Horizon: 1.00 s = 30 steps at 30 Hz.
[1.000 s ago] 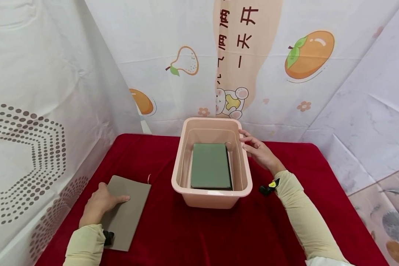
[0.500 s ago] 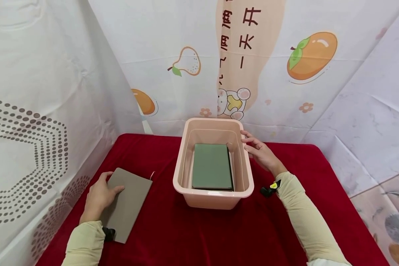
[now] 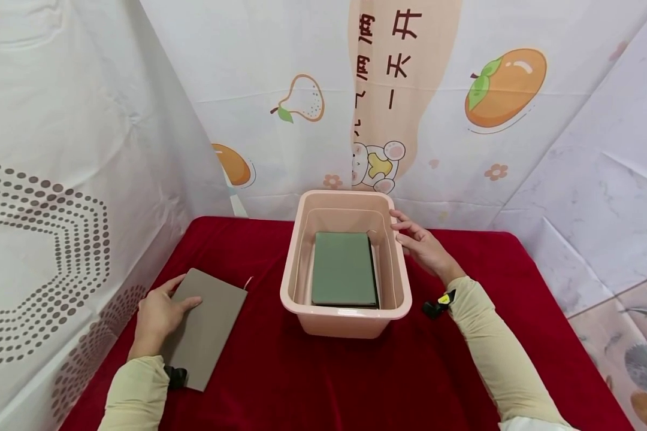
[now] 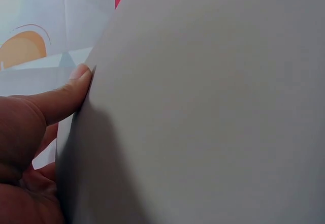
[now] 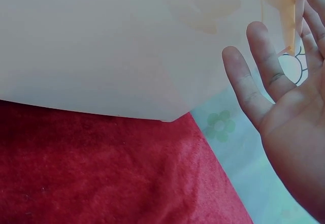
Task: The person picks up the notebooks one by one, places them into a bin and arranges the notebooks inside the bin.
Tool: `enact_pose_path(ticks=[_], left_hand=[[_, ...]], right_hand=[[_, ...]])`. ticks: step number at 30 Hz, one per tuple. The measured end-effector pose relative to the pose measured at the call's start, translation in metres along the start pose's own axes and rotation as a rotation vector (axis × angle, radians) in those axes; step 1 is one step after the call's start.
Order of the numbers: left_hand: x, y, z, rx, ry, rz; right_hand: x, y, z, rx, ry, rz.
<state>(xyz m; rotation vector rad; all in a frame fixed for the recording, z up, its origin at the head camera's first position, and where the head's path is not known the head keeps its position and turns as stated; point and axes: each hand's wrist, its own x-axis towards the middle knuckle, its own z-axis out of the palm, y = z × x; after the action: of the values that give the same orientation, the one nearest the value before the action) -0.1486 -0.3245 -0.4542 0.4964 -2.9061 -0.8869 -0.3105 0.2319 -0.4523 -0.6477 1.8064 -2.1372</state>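
A grey-brown notebook (image 3: 211,320) with a thin ribbon at its far edge is at the left of the table in the head view. My left hand (image 3: 159,314) pinches its left edge, thumb on the cover and the other fingers mostly hidden behind it. The notebook's cover (image 4: 203,107) fills most of the left wrist view. A pink plastic basin (image 3: 345,326) stands mid-table, with a green notebook (image 3: 342,269) lying on something dark inside. My right hand (image 3: 423,248) rests its extended fingers against the basin's right rim; in the right wrist view the fingers (image 5: 266,56) spread beside the basin's wall.
A red cloth (image 3: 323,383) covers the table. Printed curtains (image 3: 242,66) hang close behind it and along both sides. Small black wrist cameras (image 3: 435,306) are strapped near both cuffs.
My left hand has taken the notebook's left edge between thumb and fingers, and the notebook has shifted slightly away from me. The right hand and basin hold still.
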Motion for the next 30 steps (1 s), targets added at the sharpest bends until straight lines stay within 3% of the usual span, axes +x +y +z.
enact_pose_path(ticks=[6, 18, 30], left_hand=[[0.002, 0.002, -0.004, 0.006, 0.009, 0.011], [0.004, 0.007, -0.007, 0.019, 0.118, 0.048], [0.004, 0.017, -0.017, 0.025, 0.174, 0.078]], right_hand=[[0.001, 0.0, 0.0, -0.002, -0.004, -0.001], [-0.001, 0.0, 0.001, 0.001, 0.011, -0.003], [0.0, 0.0, 0.001, 0.023, 0.002, -0.007]])
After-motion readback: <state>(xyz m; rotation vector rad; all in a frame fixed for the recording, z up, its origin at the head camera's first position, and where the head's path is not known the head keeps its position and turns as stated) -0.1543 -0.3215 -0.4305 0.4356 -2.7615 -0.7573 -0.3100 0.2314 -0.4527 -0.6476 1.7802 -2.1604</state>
